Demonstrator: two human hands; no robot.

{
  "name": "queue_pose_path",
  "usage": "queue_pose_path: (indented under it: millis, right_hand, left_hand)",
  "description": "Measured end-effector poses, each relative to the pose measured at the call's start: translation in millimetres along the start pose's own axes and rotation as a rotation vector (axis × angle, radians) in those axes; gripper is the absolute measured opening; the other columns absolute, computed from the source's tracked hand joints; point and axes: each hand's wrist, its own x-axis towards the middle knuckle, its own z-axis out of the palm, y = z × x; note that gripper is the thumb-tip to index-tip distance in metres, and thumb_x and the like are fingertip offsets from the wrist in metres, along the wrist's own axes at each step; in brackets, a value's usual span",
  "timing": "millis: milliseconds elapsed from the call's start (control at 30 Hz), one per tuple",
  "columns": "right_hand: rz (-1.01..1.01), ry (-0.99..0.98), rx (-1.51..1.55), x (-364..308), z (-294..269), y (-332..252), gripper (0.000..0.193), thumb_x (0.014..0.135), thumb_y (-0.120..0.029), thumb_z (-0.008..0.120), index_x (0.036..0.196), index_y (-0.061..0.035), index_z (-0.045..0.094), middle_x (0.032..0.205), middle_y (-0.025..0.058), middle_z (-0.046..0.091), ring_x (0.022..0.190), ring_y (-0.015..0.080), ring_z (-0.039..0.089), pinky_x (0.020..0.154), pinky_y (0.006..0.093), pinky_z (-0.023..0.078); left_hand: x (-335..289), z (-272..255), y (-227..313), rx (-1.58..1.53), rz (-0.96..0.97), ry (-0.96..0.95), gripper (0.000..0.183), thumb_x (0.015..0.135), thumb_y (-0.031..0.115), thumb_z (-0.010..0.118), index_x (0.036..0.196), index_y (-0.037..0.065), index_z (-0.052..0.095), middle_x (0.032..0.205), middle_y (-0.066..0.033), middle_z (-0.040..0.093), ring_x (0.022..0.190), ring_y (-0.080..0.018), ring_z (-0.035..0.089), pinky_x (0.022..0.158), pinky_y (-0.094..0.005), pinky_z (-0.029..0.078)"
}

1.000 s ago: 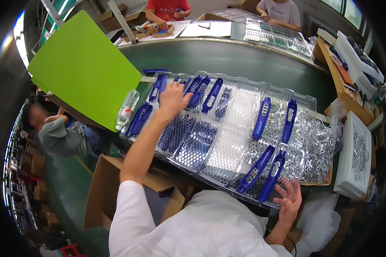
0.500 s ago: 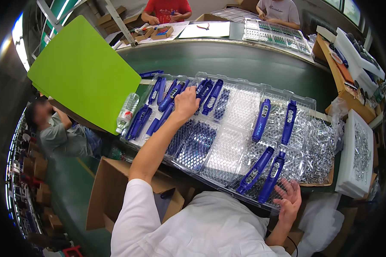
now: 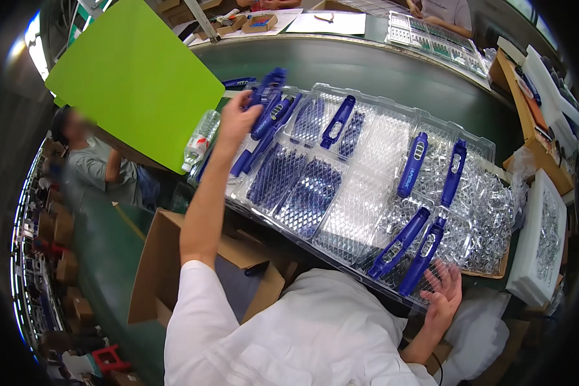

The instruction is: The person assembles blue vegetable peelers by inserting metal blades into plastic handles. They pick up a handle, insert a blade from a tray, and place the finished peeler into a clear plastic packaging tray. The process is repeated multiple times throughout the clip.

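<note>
My left hand (image 3: 239,121) is closed on a long blue plastic casing (image 3: 271,82), raised over the far left end of the clear tray; motion blurs it, and I cannot tell whether it is one piece or two together. More blue casings (image 3: 270,125) lie under and beside that hand, partly hidden by the forearm. A single casing with an oval window (image 3: 338,122) rests on the tray's far middle. Toward the right lie two upper casings (image 3: 413,165) and two lower casings (image 3: 423,257). My right hand (image 3: 442,289), fingers spread, is by the tray's near right corner, beside the lowest casing.
The clear compartmented tray (image 3: 354,222) spans the bench. At its right is a pile of small shiny metal parts (image 3: 486,225), with a white foam box (image 3: 539,238) beyond. A bottle (image 3: 201,140) and a green board (image 3: 132,83) stand left; an open carton (image 3: 167,257) sits below. Other people work nearby.
My left hand has moved left and away from the tray's far middle, carrying blue casing there; one casing stays behind. The view has shifted slightly. My right hand keeps its place by the corner.
</note>
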Motion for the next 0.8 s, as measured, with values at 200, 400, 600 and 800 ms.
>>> queue_pose_path:
  millis: [200,400,600,800]
  right_hand:
    - [-0.003,-0.021,-0.012,2,0,2,0.085,0.071,-0.002,0.062,0.152,0.0022,0.036,0.143,0.0286,0.054,0.117,0.0366,0.068,0.070,0.0294,0.066]
    - [-0.004,-0.007,-0.034,0,0,1,0.086,0.070,-0.004,0.062,0.152,0.0021,0.036,0.144,0.0285,0.054,0.117,0.0358,0.067,0.072,0.0297,0.066]
    - [-0.002,-0.017,-0.043,0,0,-1,0.087,0.071,-0.005,0.062,0.153,0.0020,0.035,0.144,0.0285,0.053,0.118,0.0350,0.067,0.072,0.0297,0.066]
    - [0.006,-0.011,-0.062,1,2,-2,0.087,0.072,-0.006,0.062,0.153,0.0021,0.034,0.144,0.0283,0.053,0.118,0.0352,0.067,0.072,0.0291,0.065]
  left_hand:
    - [-27,-103,-71,0.302,-0.009,0.013,0.054,0.084,0.019,0.076,0.132,-0.002,0.064,0.121,-0.0209,0.072,0.110,-0.0283,0.070,0.098,-0.0376,0.052]
    - [-95,-90,-57,0.675,-0.005,0.007,0.051,0.085,0.020,0.073,0.132,0.003,0.063,0.121,-0.0177,0.070,0.114,-0.0321,0.068,0.097,-0.0418,0.053]
    - [-113,-74,-60,0.849,0.159,0.012,0.045,0.089,0.017,0.068,0.131,0.006,0.060,0.118,-0.0170,0.065,0.107,-0.0390,0.066,0.090,-0.0489,0.054]
    - [-114,-68,-62,1.034,0.272,0.024,0.044,0.089,0.016,0.069,0.130,0.006,0.059,0.112,-0.0159,0.066,0.101,-0.0376,0.066,0.084,-0.0495,0.054]
